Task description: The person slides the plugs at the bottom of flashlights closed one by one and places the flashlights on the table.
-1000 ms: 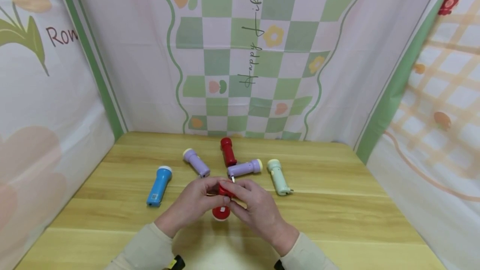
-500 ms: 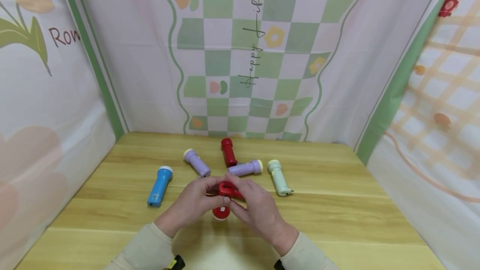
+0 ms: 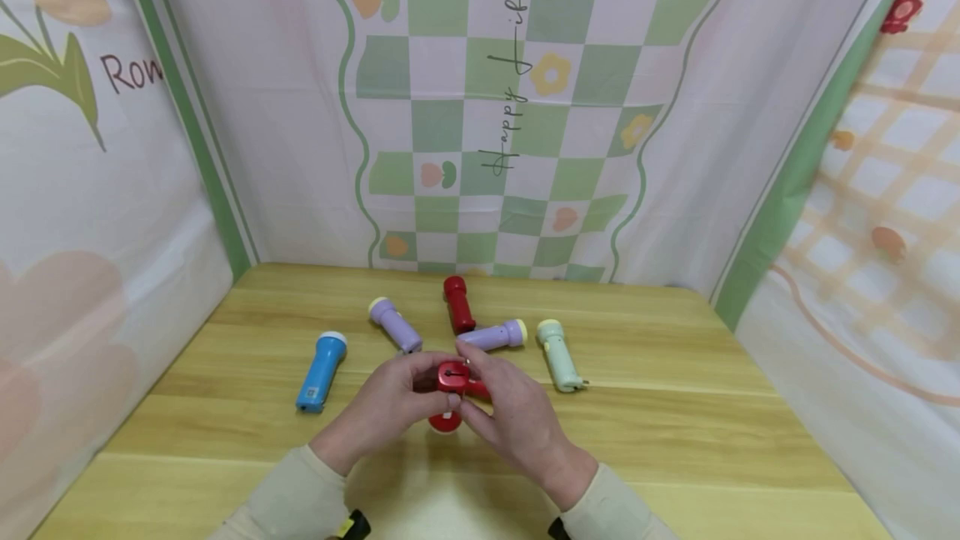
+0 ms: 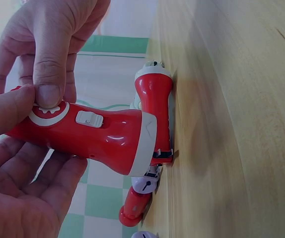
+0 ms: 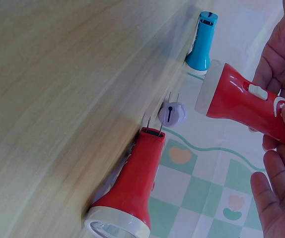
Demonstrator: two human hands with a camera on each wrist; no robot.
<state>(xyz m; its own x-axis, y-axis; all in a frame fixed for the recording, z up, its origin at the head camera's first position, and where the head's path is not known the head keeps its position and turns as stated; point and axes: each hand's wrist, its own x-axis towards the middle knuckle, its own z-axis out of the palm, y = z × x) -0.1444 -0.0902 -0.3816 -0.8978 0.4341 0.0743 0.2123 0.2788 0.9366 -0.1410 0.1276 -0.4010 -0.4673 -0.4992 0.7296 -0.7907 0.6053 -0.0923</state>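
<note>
Between both hands, a red flashlight with a pale rim is held above the table, its slotted tail end facing up. The left hand grips its body with thumb and fingers. The right hand holds it from the other side, fingertips near the tail; a tiny bright bit shows beside them. In the left wrist view, a thumb rests by a white ring mark on the flashlight, near its pale switch. Another red flashlight lies on the table with thin metal prongs standing out; the right hand partly hides it in the head view.
On the wooden table lie a blue flashlight at left, two purple ones and a dark red one behind the hands, and a pale green one at right. Printed cloth stands around the table.
The right fingers have shifted away from the held flashlight's tail, uncovering its dark slot. Its head has risen slightly in the view. More of the red flashlight beside the right hand now shows.
</note>
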